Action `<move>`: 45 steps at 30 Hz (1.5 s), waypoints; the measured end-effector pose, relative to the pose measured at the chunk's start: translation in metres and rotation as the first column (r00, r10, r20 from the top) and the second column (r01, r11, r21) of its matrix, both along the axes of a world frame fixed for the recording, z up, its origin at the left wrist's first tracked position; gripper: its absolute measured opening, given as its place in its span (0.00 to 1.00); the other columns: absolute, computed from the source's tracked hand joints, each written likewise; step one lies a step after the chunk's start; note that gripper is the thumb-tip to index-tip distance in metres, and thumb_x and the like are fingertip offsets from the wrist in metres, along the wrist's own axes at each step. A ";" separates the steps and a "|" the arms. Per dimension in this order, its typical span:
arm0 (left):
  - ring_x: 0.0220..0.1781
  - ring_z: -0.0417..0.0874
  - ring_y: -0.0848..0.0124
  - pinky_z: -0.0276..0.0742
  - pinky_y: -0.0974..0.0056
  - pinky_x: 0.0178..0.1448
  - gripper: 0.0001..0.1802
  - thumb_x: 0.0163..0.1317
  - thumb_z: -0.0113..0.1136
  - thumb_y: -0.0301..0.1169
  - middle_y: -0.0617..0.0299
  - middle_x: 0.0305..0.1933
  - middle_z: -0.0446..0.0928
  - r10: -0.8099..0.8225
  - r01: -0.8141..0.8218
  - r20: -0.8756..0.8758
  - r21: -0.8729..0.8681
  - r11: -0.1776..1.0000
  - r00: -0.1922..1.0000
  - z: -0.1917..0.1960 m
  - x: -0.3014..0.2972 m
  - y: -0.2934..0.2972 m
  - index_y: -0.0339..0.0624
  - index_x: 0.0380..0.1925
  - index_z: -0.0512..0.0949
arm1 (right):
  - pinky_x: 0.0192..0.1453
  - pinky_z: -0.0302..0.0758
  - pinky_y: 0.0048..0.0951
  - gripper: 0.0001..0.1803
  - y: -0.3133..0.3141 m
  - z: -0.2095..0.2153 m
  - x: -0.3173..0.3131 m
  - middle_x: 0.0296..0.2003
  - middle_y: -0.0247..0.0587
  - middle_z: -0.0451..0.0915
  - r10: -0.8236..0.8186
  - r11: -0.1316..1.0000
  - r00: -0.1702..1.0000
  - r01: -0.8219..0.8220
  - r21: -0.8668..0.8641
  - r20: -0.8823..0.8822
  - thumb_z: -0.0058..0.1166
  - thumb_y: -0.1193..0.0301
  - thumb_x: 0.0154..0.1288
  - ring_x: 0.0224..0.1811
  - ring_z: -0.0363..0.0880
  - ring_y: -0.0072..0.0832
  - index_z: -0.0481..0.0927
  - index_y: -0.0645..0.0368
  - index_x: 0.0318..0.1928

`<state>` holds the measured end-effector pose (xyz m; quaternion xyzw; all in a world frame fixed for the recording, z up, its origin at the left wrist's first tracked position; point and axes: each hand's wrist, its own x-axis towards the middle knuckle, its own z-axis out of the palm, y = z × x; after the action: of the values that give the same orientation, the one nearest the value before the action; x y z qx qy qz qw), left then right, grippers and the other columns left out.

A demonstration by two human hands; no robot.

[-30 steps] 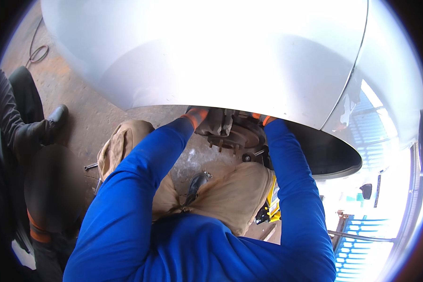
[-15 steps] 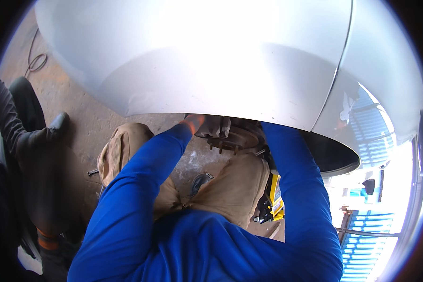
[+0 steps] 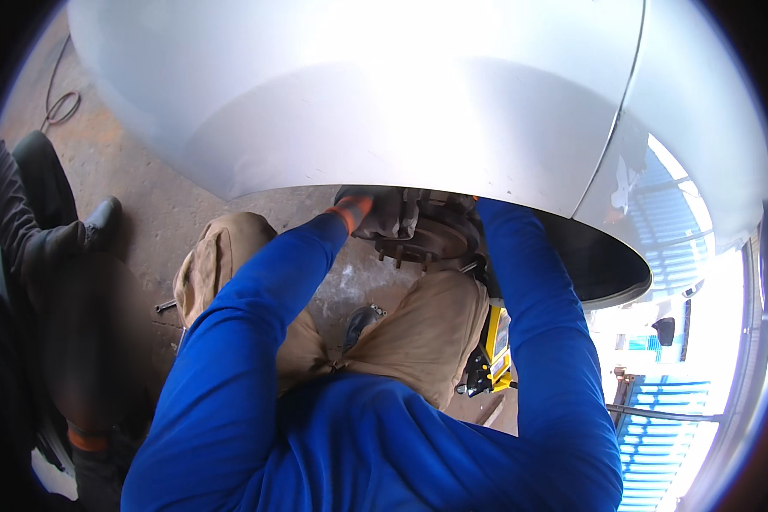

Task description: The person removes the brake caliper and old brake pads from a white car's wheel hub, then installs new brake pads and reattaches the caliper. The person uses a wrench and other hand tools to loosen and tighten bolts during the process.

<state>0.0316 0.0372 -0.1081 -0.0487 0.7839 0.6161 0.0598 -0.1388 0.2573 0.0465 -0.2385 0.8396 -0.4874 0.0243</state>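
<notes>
My left hand, in a dark glove with an orange cuff, reaches under the fender's lower edge beside the brake disc. Its fingers are mostly hidden, so their grip does not show. The rusty brake disc, with several wheel studs, sits bare under the grey car fender. My right arm, in a blue sleeve, goes up behind the fender on the disc's other side. The fender hides my right hand.
A yellow jack-like tool stands right of my knee. A metal tool lies on the floor by my other knee. At the left another person's shoe and dark-clothed legs show. A cable loops on the floor.
The view has shifted slightly, and more of the brake disc and my left glove shows below the fender. Both arms stay reached in under it.
</notes>
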 end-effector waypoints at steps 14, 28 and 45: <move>0.57 0.78 0.54 0.72 0.56 0.59 0.19 0.63 0.51 0.35 0.50 0.53 0.78 -0.003 0.003 -0.051 0.011 1.000 0.999 0.009 -0.018 0.000 0.43 0.52 0.76 | 0.53 0.75 0.35 0.25 0.004 -0.071 -0.031 0.56 0.41 0.76 0.133 0.884 0.982 -0.057 -0.464 0.132 0.39 0.53 0.73 0.53 0.76 0.32 0.69 0.56 0.62; 0.55 0.79 0.54 0.73 0.56 0.59 0.17 0.62 0.51 0.33 0.50 0.51 0.79 0.003 -0.003 -0.065 0.015 1.000 0.998 0.007 -0.019 -0.001 0.43 0.50 0.77 | 0.67 0.64 0.42 0.28 -0.026 -0.043 -0.013 0.64 0.47 0.68 0.211 0.976 0.976 -0.208 0.060 -0.050 0.37 0.55 0.73 0.65 0.67 0.41 0.65 0.56 0.66; 0.54 0.80 0.53 0.75 0.56 0.57 0.16 0.61 0.51 0.31 0.50 0.49 0.80 -0.038 0.034 -0.072 -0.055 0.998 0.997 0.007 -0.017 -0.004 0.44 0.49 0.78 | 0.65 0.67 0.37 0.29 -0.058 -0.002 0.026 0.66 0.46 0.66 0.016 0.981 0.995 0.002 0.194 -0.093 0.35 0.54 0.74 0.65 0.67 0.37 0.64 0.58 0.67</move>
<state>0.0151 0.0330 -0.1010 -0.0139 0.8025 0.5951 0.0409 -0.1132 0.1991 0.0443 -0.2608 0.8824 -0.3915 0.0093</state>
